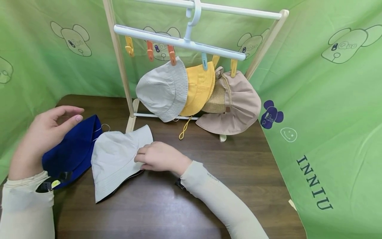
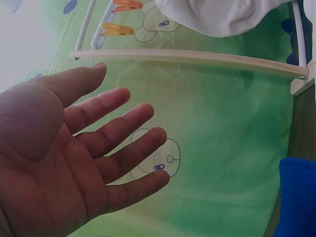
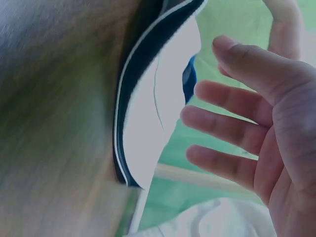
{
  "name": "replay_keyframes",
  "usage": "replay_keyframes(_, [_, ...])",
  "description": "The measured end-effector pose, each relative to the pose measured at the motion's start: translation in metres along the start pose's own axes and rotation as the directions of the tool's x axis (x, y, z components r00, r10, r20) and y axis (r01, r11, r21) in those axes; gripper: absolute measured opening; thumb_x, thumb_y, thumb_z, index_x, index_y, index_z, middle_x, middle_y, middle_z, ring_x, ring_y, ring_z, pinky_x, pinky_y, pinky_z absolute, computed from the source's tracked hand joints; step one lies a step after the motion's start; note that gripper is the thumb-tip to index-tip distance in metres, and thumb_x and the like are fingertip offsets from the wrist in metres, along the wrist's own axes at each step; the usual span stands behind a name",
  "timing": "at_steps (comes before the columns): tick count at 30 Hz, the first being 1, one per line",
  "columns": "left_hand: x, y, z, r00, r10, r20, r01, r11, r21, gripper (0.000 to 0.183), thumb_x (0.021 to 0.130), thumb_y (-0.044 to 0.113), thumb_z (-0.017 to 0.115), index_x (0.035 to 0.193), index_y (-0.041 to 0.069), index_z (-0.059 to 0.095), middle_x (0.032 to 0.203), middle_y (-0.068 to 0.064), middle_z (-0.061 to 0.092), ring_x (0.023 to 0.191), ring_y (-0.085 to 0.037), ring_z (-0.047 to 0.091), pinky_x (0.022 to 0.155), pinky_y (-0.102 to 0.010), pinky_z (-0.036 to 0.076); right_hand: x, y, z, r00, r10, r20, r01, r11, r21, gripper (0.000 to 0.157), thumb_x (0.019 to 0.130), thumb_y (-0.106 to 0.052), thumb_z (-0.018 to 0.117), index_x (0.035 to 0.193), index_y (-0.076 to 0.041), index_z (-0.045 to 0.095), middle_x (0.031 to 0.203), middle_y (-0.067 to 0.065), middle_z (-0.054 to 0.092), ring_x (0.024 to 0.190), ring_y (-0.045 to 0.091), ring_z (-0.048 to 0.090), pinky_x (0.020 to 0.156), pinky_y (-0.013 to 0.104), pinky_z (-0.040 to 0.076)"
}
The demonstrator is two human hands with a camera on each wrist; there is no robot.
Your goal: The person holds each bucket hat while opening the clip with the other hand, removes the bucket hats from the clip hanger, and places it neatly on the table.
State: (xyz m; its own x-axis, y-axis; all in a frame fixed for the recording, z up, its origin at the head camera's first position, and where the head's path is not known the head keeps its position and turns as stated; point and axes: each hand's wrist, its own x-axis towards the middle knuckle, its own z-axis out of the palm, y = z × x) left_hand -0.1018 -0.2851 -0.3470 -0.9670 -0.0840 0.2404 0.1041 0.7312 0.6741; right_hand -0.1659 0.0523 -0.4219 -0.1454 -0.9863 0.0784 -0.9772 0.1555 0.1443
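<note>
A white bucket hat (image 1: 114, 156) with a dark underside lies on the table, its brim toward the right hand. My right hand (image 1: 161, 156) hovers over that brim, and in the right wrist view its fingers are spread and loosely bent, with nothing between them. To the left, my left hand (image 1: 49, 129) is raised above a dark blue hat (image 1: 73, 149). Its palm is bare in the left wrist view, thumb and fingers apart. The blue hat, with a thin cord at its edge, lies partly under the left hand and beside the white one.
A wooden rack (image 1: 120, 63) stands at the back. From it hangs a pale blue hanger (image 1: 179, 41) with coloured clips, holding a light grey hat (image 1: 162, 88), a yellow hat (image 1: 198, 86) and a beige straw hat (image 1: 238, 103). Green printed cloth (image 1: 328, 99) surrounds the brown table (image 1: 238, 186).
</note>
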Motion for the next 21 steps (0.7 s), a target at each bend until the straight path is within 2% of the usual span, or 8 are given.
replay_keyframes(11, [0.001,0.004,0.005,1.0,0.026,0.003,-0.027,0.999,0.026,0.033,0.103,0.033,0.064,0.132,0.018,0.067,0.111,0.039,0.053,0.098,0.016,0.051,0.077,-0.005,0.037,-0.034,0.017,-0.011,0.99,0.074,-0.124,-0.072,0.997,0.02,0.018,0.097,-0.033,0.071,0.112,-0.022,0.072,0.107,-0.013,0.071,0.1,0.01,0.066,0.087,0.029,0.052])
replay_keyframes(21, [0.001,0.004,0.009,0.999,0.04,0.023,-0.04,0.999,0.012,0.031,0.102,0.032,0.065,0.131,0.021,0.067,0.112,0.037,0.056,0.102,0.015,0.051,0.079,-0.006,0.037,-0.06,0.027,-0.021,0.971,0.141,-0.193,-0.135,0.99,0.041,0.024,0.097,-0.038,0.071,0.116,-0.022,0.072,0.112,-0.009,0.072,0.106,0.013,0.067,0.092,0.033,0.053])
